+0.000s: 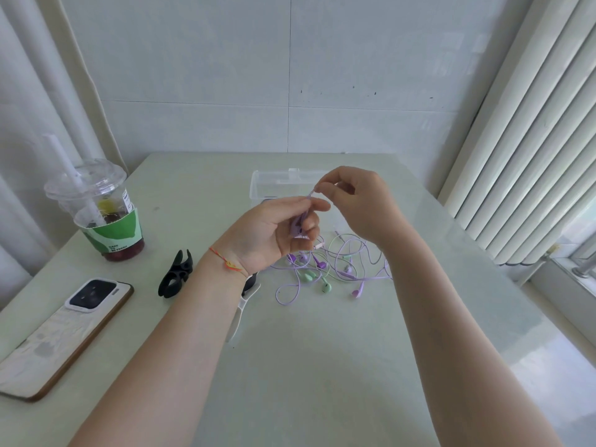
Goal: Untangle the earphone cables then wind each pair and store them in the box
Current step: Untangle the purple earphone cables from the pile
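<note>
- Earphone cable, a purple one wound into a small bundle (298, 228), is sitting in my left hand (274, 232), raised above the table in front of the box.
- My left fingers are curling around that bundle, with my thumb (314, 205) pressing over the top of it.
- My right hand (358, 201) is pinching the loose end of the same purple cable (310, 192) between thumb and forefinger, just above my left thumb; my other right fingers are curling loosely in.
- Below my hands, the rest of the earphones (332, 266) are lying in a loose tangle on the table, purple and green cables crossing each other, with green earbuds (325, 287) and purple ones spread among the loops.
- Behind my hands, the clear plastic box (267, 185) is standing open on the table, near the far edge.
- I am wearing an orange string bracelet (227, 261) on my left wrist.
- Left of my left forearm, a black clip (175, 275) is lying on the table; a white clip (240, 309) is partly hiding under that forearm.
- Farther left, a phone (64, 337) is lying camera side up, and a plastic cup with a green sleeve and a straw (103, 217) is standing behind it.
- I am working on a pale table (306, 366) that is set against a white wall.
</note>
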`<state>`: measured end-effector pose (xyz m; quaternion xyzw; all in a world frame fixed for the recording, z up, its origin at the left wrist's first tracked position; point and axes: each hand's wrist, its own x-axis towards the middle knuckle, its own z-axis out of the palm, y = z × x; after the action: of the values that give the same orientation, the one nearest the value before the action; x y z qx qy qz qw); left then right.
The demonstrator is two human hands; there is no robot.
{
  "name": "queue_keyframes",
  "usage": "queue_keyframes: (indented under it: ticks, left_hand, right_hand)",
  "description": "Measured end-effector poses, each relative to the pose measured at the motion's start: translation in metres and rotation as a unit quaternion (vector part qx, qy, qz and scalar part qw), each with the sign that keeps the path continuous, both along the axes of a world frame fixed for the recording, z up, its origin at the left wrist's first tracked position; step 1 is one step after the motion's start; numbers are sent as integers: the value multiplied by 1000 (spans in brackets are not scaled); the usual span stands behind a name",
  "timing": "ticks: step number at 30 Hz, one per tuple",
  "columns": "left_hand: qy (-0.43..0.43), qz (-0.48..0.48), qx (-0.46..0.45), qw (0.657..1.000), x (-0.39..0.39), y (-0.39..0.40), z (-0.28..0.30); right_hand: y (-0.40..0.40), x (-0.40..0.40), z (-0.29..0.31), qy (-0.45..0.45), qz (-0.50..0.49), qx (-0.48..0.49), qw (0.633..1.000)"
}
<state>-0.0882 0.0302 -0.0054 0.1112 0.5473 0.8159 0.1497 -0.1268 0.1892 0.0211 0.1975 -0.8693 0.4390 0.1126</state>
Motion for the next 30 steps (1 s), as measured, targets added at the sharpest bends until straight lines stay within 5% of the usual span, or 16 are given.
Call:
queue_keyframes:
  ticks: [6,16,20,30]
  left_hand:
    - [-15,82,173,981,-4,-6,1]
    - [62,225,-123,965,-15,-7,-17]
    - [60,166,-234,956,-13,-4,-16]
    - [13,4,-141,990,-4,-7,-6]
  right_hand:
    - [-6,9,-4,-109,95,170,975]
    - [-10,12,-3,-81,94,170,978]
    - [-7,11,0,-55,75,159,983]
    - [4,4,2,-29,72,84,993]
